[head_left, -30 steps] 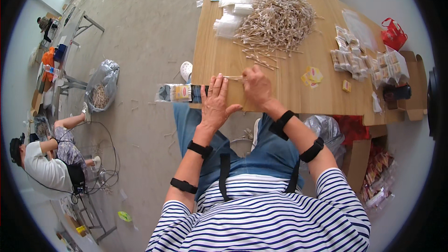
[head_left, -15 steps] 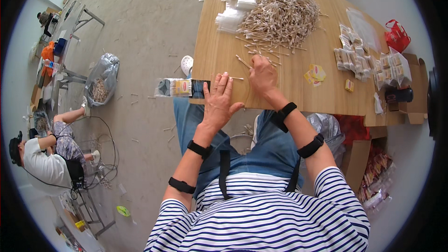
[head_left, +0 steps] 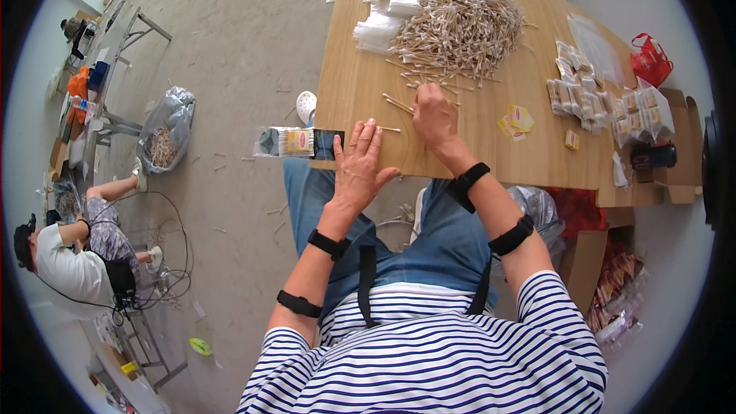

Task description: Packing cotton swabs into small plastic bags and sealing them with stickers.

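My left hand (head_left: 357, 162) lies flat near the table's front left edge, fingers stretched out and thumb apart. A cotton swab (head_left: 389, 129) pokes out to the right from beneath its fingers. To its left, a clear packet of cotton swabs (head_left: 295, 141) with a yellow label overhangs the table edge on a dark strip. My right hand (head_left: 435, 116) is closed, fingers pinched on cotton swabs (head_left: 399, 104), a pair of which shows at its left side; its grip is partly hidden. Just beyond it, loose swabs trail from a big heap of cotton swabs (head_left: 464, 24).
Clear plastic bags (head_left: 379, 32) lie left of the heap. Small yellow cards (head_left: 515, 121), a little yellow box (head_left: 572, 139) and filled packets (head_left: 579, 92) sit at the right, near a red bag (head_left: 652, 60). Another person (head_left: 73, 257) sits far left by a swab-filled sack (head_left: 163, 142).
My right hand has shifted slightly and its fingertips have pushed a little farther toward the heap. The loose swabs beside it have slid slightly left. My left hand stays in place.
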Demonstrator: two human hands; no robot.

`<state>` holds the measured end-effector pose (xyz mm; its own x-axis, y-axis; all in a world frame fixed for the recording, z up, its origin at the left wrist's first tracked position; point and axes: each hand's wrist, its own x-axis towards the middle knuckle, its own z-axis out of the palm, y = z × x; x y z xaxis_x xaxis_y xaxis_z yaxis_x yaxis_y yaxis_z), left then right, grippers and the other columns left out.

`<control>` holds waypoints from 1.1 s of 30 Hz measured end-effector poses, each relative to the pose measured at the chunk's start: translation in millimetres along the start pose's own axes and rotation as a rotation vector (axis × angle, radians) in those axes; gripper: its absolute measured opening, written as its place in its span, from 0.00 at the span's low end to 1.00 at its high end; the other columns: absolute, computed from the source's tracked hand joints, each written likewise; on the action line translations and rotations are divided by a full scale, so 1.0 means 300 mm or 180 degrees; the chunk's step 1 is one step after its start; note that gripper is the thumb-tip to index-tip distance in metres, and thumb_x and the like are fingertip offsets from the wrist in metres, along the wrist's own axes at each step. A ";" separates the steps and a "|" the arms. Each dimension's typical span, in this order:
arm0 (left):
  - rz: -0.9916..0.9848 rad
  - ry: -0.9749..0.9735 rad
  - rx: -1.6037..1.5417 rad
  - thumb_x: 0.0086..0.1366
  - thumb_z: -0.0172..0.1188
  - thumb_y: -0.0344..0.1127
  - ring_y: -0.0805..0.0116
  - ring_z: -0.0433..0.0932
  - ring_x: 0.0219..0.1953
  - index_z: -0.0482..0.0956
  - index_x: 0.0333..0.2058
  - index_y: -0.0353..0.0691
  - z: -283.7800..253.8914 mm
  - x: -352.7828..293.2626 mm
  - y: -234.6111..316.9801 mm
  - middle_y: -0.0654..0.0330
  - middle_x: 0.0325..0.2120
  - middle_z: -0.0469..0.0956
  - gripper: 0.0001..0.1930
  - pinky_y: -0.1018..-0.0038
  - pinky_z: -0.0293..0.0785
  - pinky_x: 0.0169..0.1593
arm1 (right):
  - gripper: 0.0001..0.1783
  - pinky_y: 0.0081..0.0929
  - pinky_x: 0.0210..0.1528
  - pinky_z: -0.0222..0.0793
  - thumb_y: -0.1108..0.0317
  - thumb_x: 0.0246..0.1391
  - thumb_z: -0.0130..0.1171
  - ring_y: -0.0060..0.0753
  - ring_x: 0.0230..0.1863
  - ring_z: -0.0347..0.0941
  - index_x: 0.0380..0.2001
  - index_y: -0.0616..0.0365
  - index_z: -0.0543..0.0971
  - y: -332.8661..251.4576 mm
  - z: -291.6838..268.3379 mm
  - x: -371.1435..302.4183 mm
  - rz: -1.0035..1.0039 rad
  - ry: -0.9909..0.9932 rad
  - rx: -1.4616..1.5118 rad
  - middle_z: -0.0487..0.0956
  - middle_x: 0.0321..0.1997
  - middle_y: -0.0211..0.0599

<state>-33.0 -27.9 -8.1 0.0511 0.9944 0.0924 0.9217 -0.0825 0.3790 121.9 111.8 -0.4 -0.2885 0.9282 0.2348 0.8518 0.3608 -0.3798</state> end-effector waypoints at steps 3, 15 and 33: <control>0.0027 0.0002 0.0046 0.58 0.66 0.58 0.58 0.49 0.76 0.60 0.70 0.39 -0.002 0.009 0.001 0.58 0.73 0.55 0.47 0.41 0.39 0.73 | 0.06 0.47 0.40 0.78 0.76 0.49 0.58 0.56 0.39 0.81 0.33 0.59 0.77 -0.009 0.022 -0.038 -0.0131 -0.0117 0.0035 0.78 0.41 0.48; 0.0067 0.0016 0.0059 0.57 0.68 0.55 0.57 0.49 0.76 0.60 0.70 0.40 0.000 0.003 0.004 0.57 0.73 0.54 0.47 0.42 0.40 0.73 | 0.07 0.46 0.41 0.77 0.78 0.45 0.61 0.55 0.40 0.79 0.30 0.60 0.77 -0.093 0.011 -0.103 -0.0194 -0.0289 0.0739 0.76 0.39 0.48; 0.0416 -0.0282 0.0077 0.43 0.75 0.61 0.55 0.43 0.77 0.51 0.72 0.33 0.027 0.035 0.079 0.50 0.75 0.47 0.65 0.48 0.36 0.75 | 0.06 0.51 0.42 0.75 0.69 0.53 0.61 0.57 0.40 0.79 0.34 0.55 0.77 -0.062 0.009 -0.034 0.0230 -0.0028 0.0277 0.77 0.40 0.47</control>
<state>-7.3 -18.8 -5.6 0.2040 0.9773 0.0574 0.9139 -0.2111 0.3467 107.8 95.9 1.8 -0.2320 0.9527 0.1962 0.8295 0.2992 -0.4717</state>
